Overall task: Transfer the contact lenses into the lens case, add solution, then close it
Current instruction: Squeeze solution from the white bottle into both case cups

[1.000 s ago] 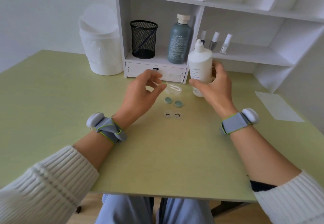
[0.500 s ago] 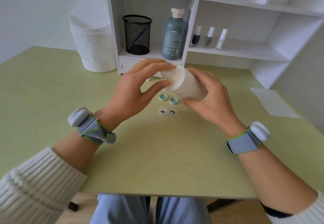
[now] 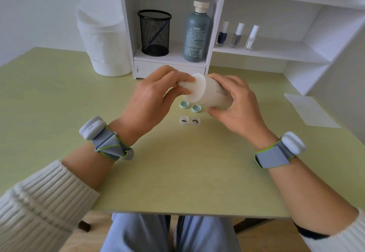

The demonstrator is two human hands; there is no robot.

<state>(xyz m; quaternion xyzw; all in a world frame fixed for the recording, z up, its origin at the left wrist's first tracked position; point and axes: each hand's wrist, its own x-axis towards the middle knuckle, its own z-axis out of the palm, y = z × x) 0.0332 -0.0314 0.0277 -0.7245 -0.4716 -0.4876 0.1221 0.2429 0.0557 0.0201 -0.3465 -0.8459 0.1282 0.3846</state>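
Two hands meet over the middle of the table (image 3: 177,172), and the step in hand looks like opening the bottle (image 3: 215,94) of solution before any is poured. The right hand (image 3: 237,105) holds the bottle on its side, its fingers (image 3: 223,78) curled over the top of the body and the thumb underneath, so the grip wraps the barrel. The left hand (image 3: 150,101) comes in from 9 o'clock and pinches the white cap (image 3: 182,85), fingers (image 3: 177,76) close together above it and the thumb pressing from below; whether the cap is loose or tight cannot be told. To do this well, the right hand should hold the barrel firmly without squeezing it, since a soft bottle may spurt once open, and the left should turn or lift the cap only. Tipping the nozzle down should wait until it is right over a well. The case (image 3: 189,121) lies flat on the table just below the bottle, at 6 o'clock from it, both wells uncovered, with a dark ring in each that appears to be the lenses (image 3: 195,121). Its two pale green lids (image 3: 184,104) (image 3: 196,108) sit side by side at 12 o'clock of the case, near it but apart, open side up, ready to be screwed on afterwards.
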